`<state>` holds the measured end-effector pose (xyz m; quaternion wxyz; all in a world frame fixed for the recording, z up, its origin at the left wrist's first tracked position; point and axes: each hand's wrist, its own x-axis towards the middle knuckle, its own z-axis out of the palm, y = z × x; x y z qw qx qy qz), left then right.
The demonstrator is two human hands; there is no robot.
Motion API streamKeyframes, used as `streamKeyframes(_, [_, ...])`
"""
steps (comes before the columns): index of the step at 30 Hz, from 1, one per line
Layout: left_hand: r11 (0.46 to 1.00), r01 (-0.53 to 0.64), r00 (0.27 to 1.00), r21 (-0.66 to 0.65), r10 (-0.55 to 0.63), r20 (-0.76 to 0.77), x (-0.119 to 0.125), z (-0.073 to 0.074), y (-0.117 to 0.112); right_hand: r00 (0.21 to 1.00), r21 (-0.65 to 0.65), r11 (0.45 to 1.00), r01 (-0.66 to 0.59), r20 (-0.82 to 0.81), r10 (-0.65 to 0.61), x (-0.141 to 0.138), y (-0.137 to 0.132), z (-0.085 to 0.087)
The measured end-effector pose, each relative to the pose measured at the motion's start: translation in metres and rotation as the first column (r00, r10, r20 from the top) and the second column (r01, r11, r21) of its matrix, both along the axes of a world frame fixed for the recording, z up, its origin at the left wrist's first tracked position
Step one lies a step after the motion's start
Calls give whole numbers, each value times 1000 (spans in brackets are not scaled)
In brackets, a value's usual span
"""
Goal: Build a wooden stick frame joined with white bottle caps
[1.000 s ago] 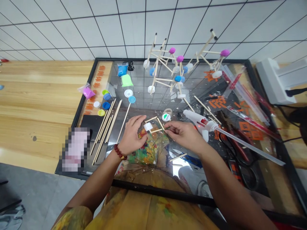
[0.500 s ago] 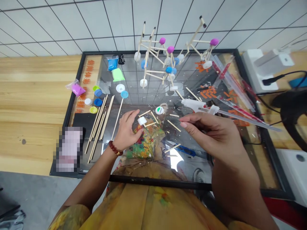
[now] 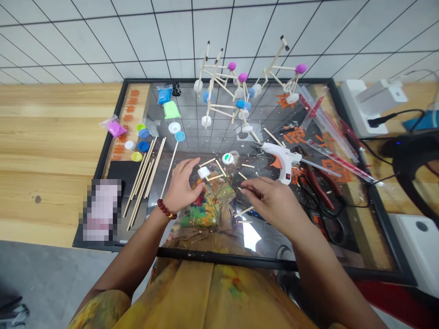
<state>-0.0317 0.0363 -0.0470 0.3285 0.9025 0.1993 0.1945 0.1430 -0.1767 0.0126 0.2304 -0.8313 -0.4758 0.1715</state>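
Observation:
My left hand (image 3: 181, 186) rests on the glass with thumb and fingers apart, curved around a white bottle cap (image 3: 203, 172) and holding nothing. Beside that cap, thin wooden sticks (image 3: 216, 177) form an angular frame. My right hand (image 3: 270, 201) is lowered to the glass, thumb and forefinger pinched at a tiny piece of wooden stick (image 3: 239, 188). Short cut sticks (image 3: 247, 166) lie around its fingertips, and another stick (image 3: 244, 211) lies just below them. A round white cap with a green label (image 3: 227, 158) sits between the hands, farther back.
A white glue gun (image 3: 283, 160) lies to the right, near red-handled pliers (image 3: 318, 187) and cables. Stick models with cap wheels (image 3: 222, 91) stand at the back. Long sticks (image 3: 146, 183), coloured caps (image 3: 143, 146), clay packets (image 3: 164, 95) and a phone (image 3: 103, 210) are on the left.
My right hand has moved left and down to the tiny stick piece, uncovering the glue gun and pliers. My left hand stays by the white cap. The view has shifted slightly.

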Motion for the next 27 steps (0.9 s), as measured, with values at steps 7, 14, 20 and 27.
streamKeyframes(7, [1000,-2,999,5,2,51,-1,-3,0,995,-130,991,-9,100,23,-7,21,2])
streamKeyframes(14, [1000,-8,1000,-3,8,21,1,-1,-1,996,-142,990,4,86,8,4,34,-10])
streamKeyframes(20, [1000,-6,1000,2,6,28,-1,-1,-1,976,-31,988,151,164,-144,14,8,-3])
streamKeyframes(27, [1000,7,1000,27,-7,19,-1,-1,-1,783,-207,756,621,218,-583,68,-36,-16])
